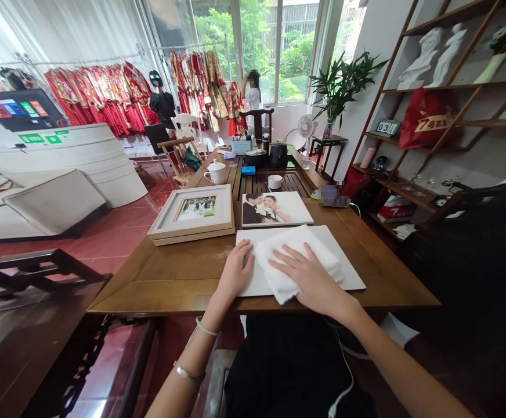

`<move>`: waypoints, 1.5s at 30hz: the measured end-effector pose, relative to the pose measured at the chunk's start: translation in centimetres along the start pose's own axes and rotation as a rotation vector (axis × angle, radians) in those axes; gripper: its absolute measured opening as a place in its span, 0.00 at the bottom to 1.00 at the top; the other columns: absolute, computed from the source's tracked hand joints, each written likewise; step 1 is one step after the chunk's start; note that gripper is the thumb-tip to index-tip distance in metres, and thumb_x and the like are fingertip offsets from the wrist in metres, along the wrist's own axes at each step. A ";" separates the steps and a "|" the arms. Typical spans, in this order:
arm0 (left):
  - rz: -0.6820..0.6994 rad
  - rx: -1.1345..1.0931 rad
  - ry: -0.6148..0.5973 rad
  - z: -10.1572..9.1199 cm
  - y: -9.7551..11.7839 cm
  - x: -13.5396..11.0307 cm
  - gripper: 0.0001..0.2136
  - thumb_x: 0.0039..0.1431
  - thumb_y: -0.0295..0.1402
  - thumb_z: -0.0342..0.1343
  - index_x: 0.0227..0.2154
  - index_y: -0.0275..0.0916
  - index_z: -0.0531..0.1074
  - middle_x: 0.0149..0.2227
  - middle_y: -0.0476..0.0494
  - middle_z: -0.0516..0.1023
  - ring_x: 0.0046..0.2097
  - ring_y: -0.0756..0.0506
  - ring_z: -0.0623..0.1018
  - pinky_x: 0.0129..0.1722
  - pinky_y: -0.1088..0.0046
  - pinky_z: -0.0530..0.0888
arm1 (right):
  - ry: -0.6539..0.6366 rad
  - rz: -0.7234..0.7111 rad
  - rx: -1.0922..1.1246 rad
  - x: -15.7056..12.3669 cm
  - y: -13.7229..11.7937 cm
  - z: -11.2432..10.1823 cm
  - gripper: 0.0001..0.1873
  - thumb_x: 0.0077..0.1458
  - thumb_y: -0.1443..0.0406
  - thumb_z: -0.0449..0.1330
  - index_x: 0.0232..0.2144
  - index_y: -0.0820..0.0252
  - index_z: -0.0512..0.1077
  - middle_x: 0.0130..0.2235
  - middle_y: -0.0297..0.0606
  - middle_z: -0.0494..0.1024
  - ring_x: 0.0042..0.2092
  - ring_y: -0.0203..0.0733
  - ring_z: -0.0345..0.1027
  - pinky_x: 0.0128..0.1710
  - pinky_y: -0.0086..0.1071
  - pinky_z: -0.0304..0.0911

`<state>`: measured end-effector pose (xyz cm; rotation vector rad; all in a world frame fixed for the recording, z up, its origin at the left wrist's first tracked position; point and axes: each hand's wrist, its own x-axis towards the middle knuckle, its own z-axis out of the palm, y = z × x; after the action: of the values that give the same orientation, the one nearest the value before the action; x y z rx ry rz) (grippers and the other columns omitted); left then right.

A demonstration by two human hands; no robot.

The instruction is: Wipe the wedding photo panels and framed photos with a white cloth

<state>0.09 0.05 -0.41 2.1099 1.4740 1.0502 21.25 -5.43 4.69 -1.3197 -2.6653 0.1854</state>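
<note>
A flat white board (352, 277) lies near the front edge of the wooden table. On it rests a folded white towel (318, 241), and my right hand (303, 270) presses flat on this with fingers spread. My left hand (238, 268) rests at the board's left side, fingers stretched forward and touching it; nothing shows in its grip. Just beyond the board is a printed wedding photo panel (274, 209). To the left, a light wood picture frame (192, 215) sits on what looks like another frame.
Farther back on the wooden table (174, 284) are a white lidded teapot (216, 172), a white cup (274, 182), a blue box (248, 170) and a black kettle (278, 154). A wooden shelf (392, 90) stands at right. Two people are near the clothes racks.
</note>
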 end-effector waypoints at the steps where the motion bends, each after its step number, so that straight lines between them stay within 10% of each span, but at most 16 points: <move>1: -0.004 0.001 -0.001 0.0 0.1 0.0 0.15 0.59 0.29 0.48 0.47 0.36 0.71 0.57 0.35 0.71 0.61 0.41 0.67 0.62 0.58 0.63 | -0.012 -0.027 0.014 -1.0 -0.2 -0.2 0.48 0.35 0.78 0.50 0.62 0.52 0.57 0.66 0.37 0.54 0.67 0.48 0.38 0.63 0.59 0.28; 9: -0.014 -0.002 -0.006 -0.1 0.2 0.1 0.15 0.59 0.29 0.48 0.48 0.34 0.71 0.57 0.34 0.70 0.62 0.40 0.66 0.62 0.58 0.62 | -0.111 -0.145 0.179 -4.0 0.8 -1.9 0.46 0.35 0.77 0.49 0.60 0.49 0.60 0.65 0.31 0.56 0.67 0.42 0.41 0.64 0.54 0.29; 28: -0.001 0.008 -0.006 -0.1 -0.2 0.1 0.15 0.59 0.30 0.49 0.47 0.34 0.71 0.57 0.33 0.70 0.61 0.40 0.67 0.62 0.57 0.63 | -0.044 0.079 -0.032 5.6 3.2 -0.3 0.42 0.42 0.76 0.52 0.62 0.56 0.57 0.66 0.40 0.54 0.67 0.52 0.39 0.61 0.63 0.31; 45: 0.014 -0.052 0.027 -0.2 0.0 0.0 0.12 0.61 0.24 0.42 0.42 0.37 0.69 0.55 0.32 0.72 0.61 0.41 0.68 0.60 0.56 0.64 | -0.146 -0.151 0.072 -3.5 -0.9 -1.9 0.49 0.34 0.78 0.48 0.62 0.53 0.57 0.66 0.32 0.53 0.68 0.42 0.37 0.64 0.55 0.29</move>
<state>-0.07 -0.01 -0.26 2.0801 1.4308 1.1145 23.05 -8.66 6.38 -1.1181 -2.8349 0.3677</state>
